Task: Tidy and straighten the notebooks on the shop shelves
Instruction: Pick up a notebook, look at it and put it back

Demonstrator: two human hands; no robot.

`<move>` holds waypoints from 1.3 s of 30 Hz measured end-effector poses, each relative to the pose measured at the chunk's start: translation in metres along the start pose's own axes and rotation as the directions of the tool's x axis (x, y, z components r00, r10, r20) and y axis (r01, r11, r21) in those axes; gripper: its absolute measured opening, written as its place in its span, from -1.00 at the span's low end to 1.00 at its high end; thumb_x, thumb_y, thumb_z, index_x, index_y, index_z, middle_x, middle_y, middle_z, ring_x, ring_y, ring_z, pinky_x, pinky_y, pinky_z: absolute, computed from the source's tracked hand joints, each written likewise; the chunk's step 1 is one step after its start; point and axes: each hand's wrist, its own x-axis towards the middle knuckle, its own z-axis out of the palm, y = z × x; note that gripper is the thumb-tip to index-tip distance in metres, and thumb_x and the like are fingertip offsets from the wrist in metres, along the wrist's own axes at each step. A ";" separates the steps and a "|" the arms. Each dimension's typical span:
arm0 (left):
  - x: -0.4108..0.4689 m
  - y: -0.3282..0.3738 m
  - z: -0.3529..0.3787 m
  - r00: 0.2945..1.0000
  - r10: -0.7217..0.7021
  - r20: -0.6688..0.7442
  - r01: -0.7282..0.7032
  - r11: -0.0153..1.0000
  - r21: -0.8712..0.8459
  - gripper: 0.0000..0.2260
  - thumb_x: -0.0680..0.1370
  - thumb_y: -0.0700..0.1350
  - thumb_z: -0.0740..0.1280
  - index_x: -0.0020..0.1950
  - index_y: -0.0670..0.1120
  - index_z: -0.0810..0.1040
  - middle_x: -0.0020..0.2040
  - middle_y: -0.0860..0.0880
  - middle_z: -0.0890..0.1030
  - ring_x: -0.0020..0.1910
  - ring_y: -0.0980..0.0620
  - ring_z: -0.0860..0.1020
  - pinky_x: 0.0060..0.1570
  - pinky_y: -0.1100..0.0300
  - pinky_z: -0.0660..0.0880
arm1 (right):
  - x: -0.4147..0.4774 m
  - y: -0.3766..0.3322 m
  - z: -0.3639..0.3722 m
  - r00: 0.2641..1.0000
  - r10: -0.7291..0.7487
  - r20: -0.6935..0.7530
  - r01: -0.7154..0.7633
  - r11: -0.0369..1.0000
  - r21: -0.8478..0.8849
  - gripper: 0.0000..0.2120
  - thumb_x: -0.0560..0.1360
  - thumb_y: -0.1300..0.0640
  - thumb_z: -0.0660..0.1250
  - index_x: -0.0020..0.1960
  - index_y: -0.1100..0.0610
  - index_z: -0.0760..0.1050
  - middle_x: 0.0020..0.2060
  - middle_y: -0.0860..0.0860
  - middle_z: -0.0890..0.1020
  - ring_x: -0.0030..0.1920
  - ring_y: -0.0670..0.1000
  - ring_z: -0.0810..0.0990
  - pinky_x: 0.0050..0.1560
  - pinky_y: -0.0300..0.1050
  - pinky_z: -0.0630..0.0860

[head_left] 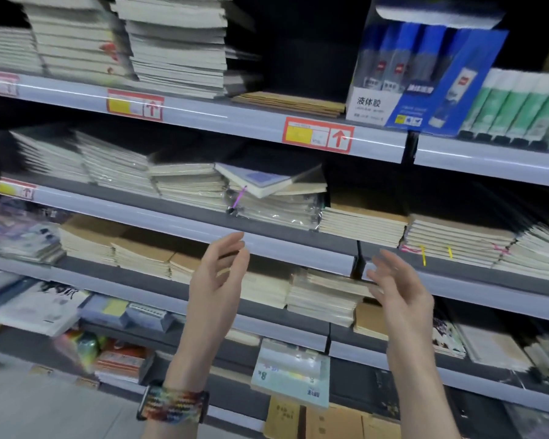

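Shop shelving (171, 221) in grey tiers carries stacked notebooks. My left hand (217, 280) and right hand (400, 289) hover empty, fingers loosely spread, in front of the shelf lip and touching nothing. One tier up, a grey-covered notebook (260, 182) lies skewed and tilted atop its stack (273, 210). I judge that most straightening is left. The reach upward is unobstructed, but the upper shelf (235, 122) limits lifting room.
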 end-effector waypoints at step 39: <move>0.192 -0.018 0.026 0.969 -0.085 -0.233 0.096 0.995 0.039 -0.46 0.55 -0.03 0.42 0.49 0.01 0.34 0.13 -0.04 0.61 0.04 0.11 0.61 -0.12 0.20 0.57 | 0.161 -0.012 0.124 0.997 -0.032 0.064 0.026 0.995 0.093 -0.80 0.58 0.17 0.35 0.04 -0.15 0.58 -0.05 -0.19 0.70 0.05 -0.14 0.64 0.23 -0.04 0.52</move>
